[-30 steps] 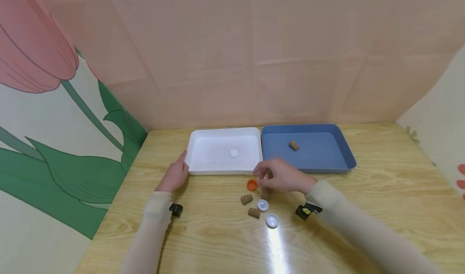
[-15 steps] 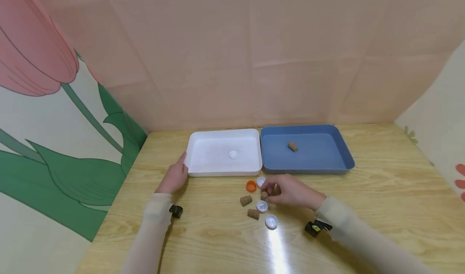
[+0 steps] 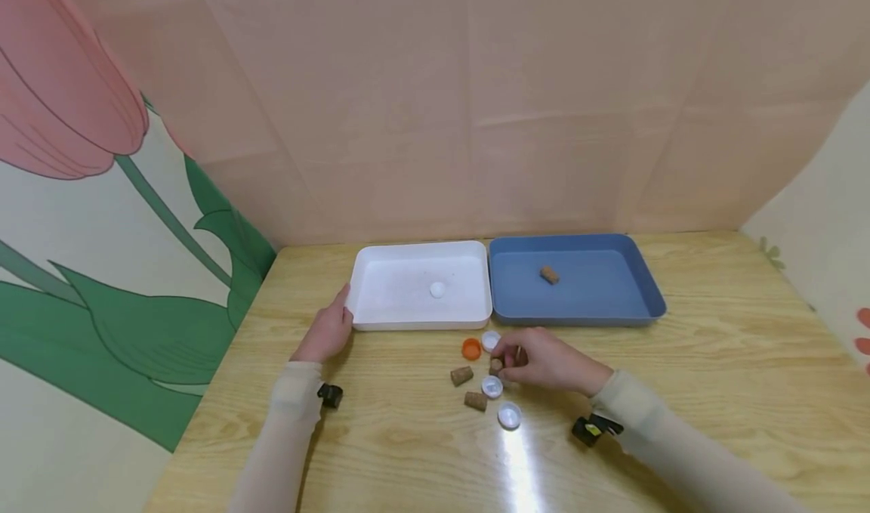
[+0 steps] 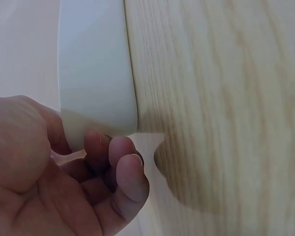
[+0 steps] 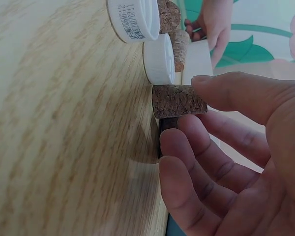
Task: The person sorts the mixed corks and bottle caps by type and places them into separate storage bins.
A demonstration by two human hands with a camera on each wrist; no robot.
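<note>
My right hand (image 3: 544, 358) pinches a brown cork (image 5: 177, 101) between thumb and fingers; the cork stands on end on the table, beside a white bottle cap (image 5: 159, 59). My left hand (image 3: 328, 332) holds the left wall of the white tray (image 3: 421, 325), thumb on one side and curled fingers at the outer corner. Inside that tray lies one white cap (image 3: 438, 290). Near my right hand are an orange cap (image 3: 471, 349), several white caps, one of them (image 3: 509, 415) closest to me, and two corks lying down, one (image 3: 461, 375) left of the other (image 3: 476, 400).
A blue tray (image 3: 578, 320) stands right against the white one, with a single cork (image 3: 549, 274) in it. Behind both trays rises a pink cloth backdrop (image 3: 469, 120). The wooden table (image 3: 394, 437) carries a bright light reflection near its front.
My right hand has come back from the front of the white tray, uncovering a white cap, and its fingers have closed on the standing cork. The left hand has stayed at the tray.
</note>
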